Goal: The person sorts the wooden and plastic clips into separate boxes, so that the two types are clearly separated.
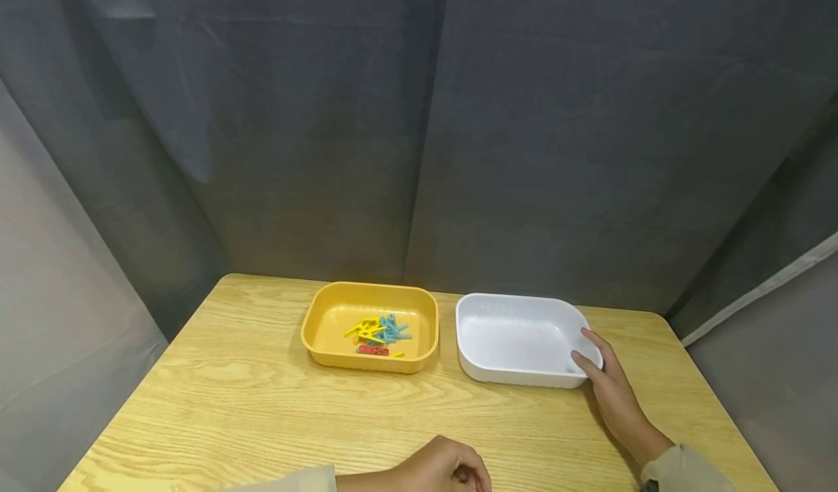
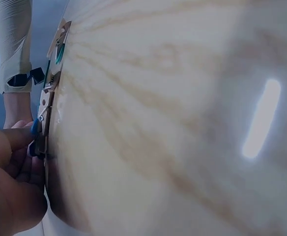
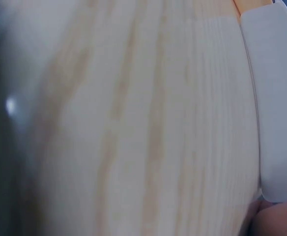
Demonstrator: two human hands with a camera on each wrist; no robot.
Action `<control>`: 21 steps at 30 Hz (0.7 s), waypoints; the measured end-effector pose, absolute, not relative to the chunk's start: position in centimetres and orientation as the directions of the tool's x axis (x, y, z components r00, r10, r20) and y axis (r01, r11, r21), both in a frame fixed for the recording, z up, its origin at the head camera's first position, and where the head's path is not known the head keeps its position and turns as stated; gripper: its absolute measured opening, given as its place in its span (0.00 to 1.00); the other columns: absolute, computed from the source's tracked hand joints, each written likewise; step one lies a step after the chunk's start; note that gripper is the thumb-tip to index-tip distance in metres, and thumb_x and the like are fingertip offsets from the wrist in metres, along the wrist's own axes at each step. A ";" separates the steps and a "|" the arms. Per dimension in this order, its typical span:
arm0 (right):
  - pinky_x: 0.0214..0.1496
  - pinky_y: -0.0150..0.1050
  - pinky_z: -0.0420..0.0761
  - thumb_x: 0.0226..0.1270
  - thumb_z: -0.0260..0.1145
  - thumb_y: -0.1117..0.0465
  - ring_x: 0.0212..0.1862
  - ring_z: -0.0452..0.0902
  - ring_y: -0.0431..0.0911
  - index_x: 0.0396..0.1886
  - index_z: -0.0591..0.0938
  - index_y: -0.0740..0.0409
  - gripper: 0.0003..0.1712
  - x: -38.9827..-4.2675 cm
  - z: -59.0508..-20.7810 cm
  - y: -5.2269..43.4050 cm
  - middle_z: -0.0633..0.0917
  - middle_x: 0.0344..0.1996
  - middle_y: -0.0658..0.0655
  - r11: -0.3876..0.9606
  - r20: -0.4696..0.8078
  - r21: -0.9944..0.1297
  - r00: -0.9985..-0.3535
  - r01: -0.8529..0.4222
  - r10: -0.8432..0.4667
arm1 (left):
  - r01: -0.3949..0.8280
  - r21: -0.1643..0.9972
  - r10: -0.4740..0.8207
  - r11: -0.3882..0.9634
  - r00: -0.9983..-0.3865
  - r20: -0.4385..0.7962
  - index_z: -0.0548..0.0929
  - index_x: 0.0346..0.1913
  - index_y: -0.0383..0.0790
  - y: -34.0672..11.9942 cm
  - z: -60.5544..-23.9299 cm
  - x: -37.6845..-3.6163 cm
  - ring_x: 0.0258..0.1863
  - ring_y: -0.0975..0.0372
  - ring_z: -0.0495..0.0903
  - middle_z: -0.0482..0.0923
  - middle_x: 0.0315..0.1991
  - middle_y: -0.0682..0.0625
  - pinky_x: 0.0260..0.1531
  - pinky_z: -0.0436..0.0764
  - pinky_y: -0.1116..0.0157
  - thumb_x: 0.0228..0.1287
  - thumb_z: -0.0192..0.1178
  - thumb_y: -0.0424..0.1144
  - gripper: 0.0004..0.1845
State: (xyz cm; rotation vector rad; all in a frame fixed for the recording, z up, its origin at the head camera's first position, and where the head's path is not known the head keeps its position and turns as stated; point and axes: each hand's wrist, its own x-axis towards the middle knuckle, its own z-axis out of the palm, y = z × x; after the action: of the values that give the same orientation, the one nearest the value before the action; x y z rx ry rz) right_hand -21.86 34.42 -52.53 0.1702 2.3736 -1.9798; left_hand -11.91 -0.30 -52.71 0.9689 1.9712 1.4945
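Observation:
My left hand [image 1: 441, 466] is low in the head view, fingers curled, at the table's front edge. In the left wrist view its thumb and fingers pinch a small blue clothespin [image 2: 35, 129] at that edge. A green clothespin [image 2: 60, 53] and other small pieces with metal springs line the edge beyond it. My right hand [image 1: 615, 394] grips the right end of a white bin [image 1: 517, 377], thumb over the rim. The bin's side [image 3: 281, 108] also shows in the right wrist view, with part of a finger below it.
Left of the white bin stands a yellow bin [image 1: 366, 363] holding yellow clothespins [image 1: 368, 330], blue clothespins [image 1: 390, 330] and a red clothespin [image 1: 372, 350]. Both bins sit near the back of the wooden table [image 1: 262, 405]. A grey curtain [image 1: 327, 150] hangs behind.

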 end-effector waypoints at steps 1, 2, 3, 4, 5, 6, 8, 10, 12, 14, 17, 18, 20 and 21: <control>0.82 0.56 0.33 0.80 0.59 0.48 0.83 0.24 0.53 0.85 0.47 0.43 0.44 -21.9 -52.5 34.4 0.31 0.84 0.54 0.176 -0.105 -0.978 -0.993 0.113 0.053 | 0.247 0.957 0.774 0.152 -0.632 0.040 0.89 0.38 0.34 -0.3 -52.7 -11.9 0.29 0.79 0.79 0.87 0.31 0.58 0.35 0.83 0.75 0.67 0.64 0.24 0.05; 0.82 0.55 0.33 0.80 0.59 0.48 0.83 0.24 0.53 0.85 0.47 0.43 0.44 -21.9 -52.5 34.5 0.31 0.84 0.54 0.177 -0.104 -0.978 -0.993 0.112 0.051 | 0.253 0.955 0.779 0.152 -0.626 0.042 0.89 0.38 0.33 -0.3 -52.7 -12.0 0.30 0.79 0.79 0.87 0.32 0.57 0.36 0.83 0.75 0.67 0.65 0.24 0.05; 0.82 0.56 0.33 0.80 0.59 0.48 0.83 0.24 0.53 0.85 0.47 0.43 0.44 -21.9 -52.5 34.5 0.31 0.84 0.54 0.179 -0.101 -0.978 -0.994 0.108 0.048 | 0.259 0.954 0.783 0.152 -0.620 0.044 0.89 0.39 0.33 -0.3 -52.6 -12.0 0.30 0.79 0.79 0.87 0.32 0.56 0.36 0.83 0.75 0.66 0.66 0.24 0.04; 0.82 0.56 0.33 0.80 0.59 0.47 0.83 0.23 0.53 0.85 0.46 0.43 0.45 -21.9 -52.6 34.5 0.31 0.84 0.54 0.179 -0.100 -0.978 -0.994 0.106 0.044 | 0.266 0.952 0.788 0.153 -0.614 0.045 0.89 0.39 0.33 -0.3 -52.6 -12.1 0.31 0.80 0.79 0.87 0.32 0.56 0.37 0.83 0.76 0.66 0.66 0.24 0.04; 0.82 0.56 0.33 0.80 0.59 0.47 0.83 0.23 0.53 0.85 0.46 0.44 0.45 -21.9 -52.6 34.6 0.31 0.84 0.54 0.181 -0.097 -0.978 -0.994 0.103 0.041 | 0.277 0.949 0.792 0.152 -0.609 0.050 0.89 0.39 0.33 -0.3 -52.5 -12.1 0.31 0.80 0.79 0.87 0.33 0.55 0.38 0.83 0.76 0.66 0.66 0.24 0.04; 0.82 0.56 0.32 0.80 0.59 0.47 0.83 0.23 0.53 0.85 0.46 0.44 0.45 -21.9 -52.6 34.6 0.31 0.84 0.54 0.182 -0.097 -0.978 -0.995 0.102 0.039 | 0.294 0.943 0.796 0.154 -0.602 0.057 0.89 0.39 0.34 -0.4 -52.5 -12.1 0.31 0.80 0.79 0.87 0.33 0.55 0.38 0.83 0.76 0.66 0.66 0.25 0.04; 0.82 0.56 0.32 0.80 0.59 0.47 0.83 0.23 0.53 0.85 0.46 0.45 0.45 -22.0 -52.7 34.7 0.31 0.84 0.54 0.182 -0.096 -0.978 -0.995 0.101 0.037 | 0.324 0.933 0.802 0.158 -0.593 0.070 0.89 0.39 0.34 -0.4 -52.4 -12.2 0.31 0.81 0.79 0.87 0.33 0.55 0.38 0.83 0.76 0.66 0.66 0.25 0.04; 0.82 0.56 0.32 0.80 0.59 0.48 0.83 0.23 0.53 0.85 0.46 0.45 0.45 -22.0 -52.7 34.7 0.30 0.84 0.53 0.181 -0.098 -0.978 -0.994 0.104 0.038 | 0.353 0.921 0.804 0.164 -0.589 0.083 0.89 0.39 0.35 -0.4 -52.4 -12.2 0.31 0.81 0.78 0.88 0.33 0.55 0.36 0.83 0.76 0.67 0.66 0.26 0.04; 0.82 0.56 0.32 0.80 0.60 0.48 0.83 0.23 0.53 0.85 0.46 0.45 0.45 -22.0 -52.8 34.8 0.30 0.84 0.54 0.181 -0.100 -0.978 -0.994 0.106 0.039 | 0.377 0.911 0.803 0.170 -0.589 0.094 0.89 0.39 0.36 -0.4 -52.5 -12.1 0.30 0.82 0.78 0.88 0.33 0.56 0.35 0.83 0.77 0.68 0.65 0.27 0.04; 0.82 0.56 0.32 0.80 0.60 0.47 0.83 0.22 0.53 0.85 0.46 0.45 0.45 -22.0 -52.8 34.8 0.30 0.84 0.54 0.186 -0.099 -0.977 -0.994 0.105 0.039 | 0.398 0.900 0.800 0.176 -0.591 0.105 0.89 0.39 0.37 -0.4 -52.5 -12.1 0.30 0.82 0.78 0.88 0.34 0.56 0.34 0.83 0.77 0.69 0.64 0.27 0.05; 0.82 0.56 0.32 0.80 0.60 0.47 0.83 0.22 0.53 0.85 0.46 0.44 0.45 -22.0 -52.8 34.8 0.30 0.84 0.54 0.191 -0.098 -0.976 -0.994 0.103 0.038 | 0.403 0.899 0.797 0.170 -0.594 0.115 0.89 0.39 0.37 -0.4 -52.6 -12.1 0.30 0.82 0.78 0.88 0.34 0.56 0.34 0.83 0.77 0.69 0.64 0.27 0.05; 0.82 0.56 0.32 0.80 0.60 0.47 0.83 0.22 0.53 0.85 0.46 0.44 0.46 -22.0 -52.9 34.8 0.30 0.84 0.54 0.191 -0.098 -0.976 -0.994 0.103 0.038 | 0.397 0.903 0.796 0.164 -0.594 0.117 0.89 0.39 0.37 -0.4 -52.6 -12.1 0.30 0.82 0.78 0.88 0.34 0.55 0.35 0.83 0.77 0.69 0.64 0.27 0.05; 0.82 0.56 0.32 0.80 0.59 0.47 0.83 0.22 0.53 0.85 0.46 0.44 0.45 -22.0 -52.9 34.8 0.30 0.84 0.54 0.192 -0.098 -0.976 -0.994 0.103 0.038 | 0.382 0.912 0.794 0.150 -0.596 0.118 0.89 0.39 0.36 -0.4 -52.7 -12.1 0.30 0.82 0.78 0.88 0.34 0.55 0.35 0.83 0.76 0.69 0.64 0.27 0.05; 0.82 0.56 0.32 0.80 0.59 0.47 0.83 0.22 0.53 0.85 0.46 0.44 0.45 -22.0 -52.8 34.8 0.30 0.84 0.54 0.191 -0.098 -0.976 -0.994 0.104 0.039 | 0.375 0.916 0.793 0.145 -0.597 0.119 0.89 0.39 0.36 -0.4 -52.7 -12.1 0.30 0.82 0.78 0.88 0.34 0.54 0.35 0.83 0.76 0.69 0.64 0.27 0.05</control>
State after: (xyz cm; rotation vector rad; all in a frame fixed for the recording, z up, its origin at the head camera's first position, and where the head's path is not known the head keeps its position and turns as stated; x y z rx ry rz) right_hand -21.95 34.76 -52.84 0.1435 2.3841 -1.9608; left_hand -12.11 -0.43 -52.72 1.1189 2.0353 1.4427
